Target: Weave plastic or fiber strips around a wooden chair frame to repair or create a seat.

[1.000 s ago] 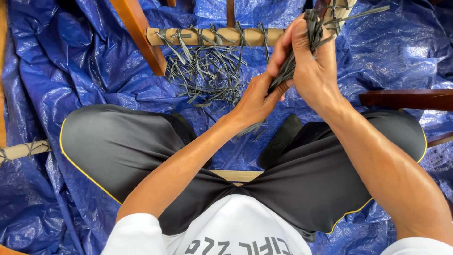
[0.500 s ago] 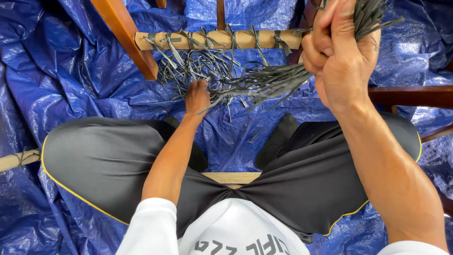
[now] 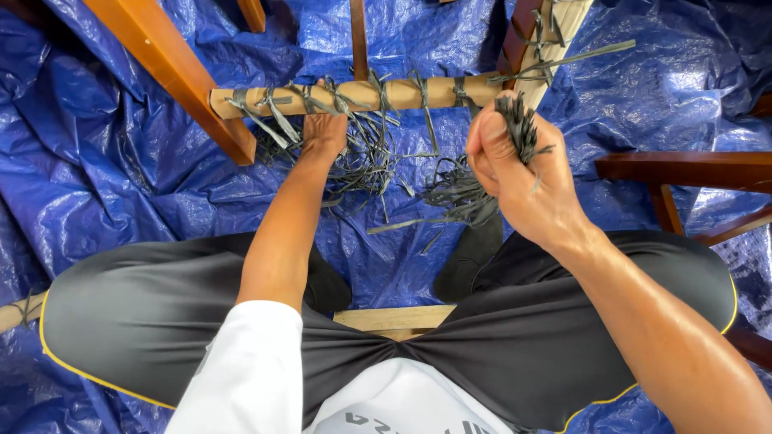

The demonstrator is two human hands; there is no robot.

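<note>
A round pale wooden rail point(image 3: 402, 93) runs across the top of the view, with several dark flat strips tied around it and hanging down. My left hand point(image 3: 325, 130) reaches under the rail and its fingers curl up behind the wood, among the loose strips point(image 3: 366, 165). My right hand point(image 3: 515, 173) is raised at the right and fisted around a bundle of dark strips point(image 3: 519, 122); the cut ends stick up above the fist and the rest trails down to the tarp.
A blue tarp point(image 3: 104, 161) covers the floor. A slanted orange-brown wooden leg point(image 3: 173, 72) meets the rail's left end. Dark brown frame pieces point(image 3: 683, 169) stand at the right. A wooden plank point(image 3: 386, 319) lies between my knees.
My left hand has gone forward from the bundle to the rail. My right hand has come down and closer with the strips, which now bunch tighter in the fist.
</note>
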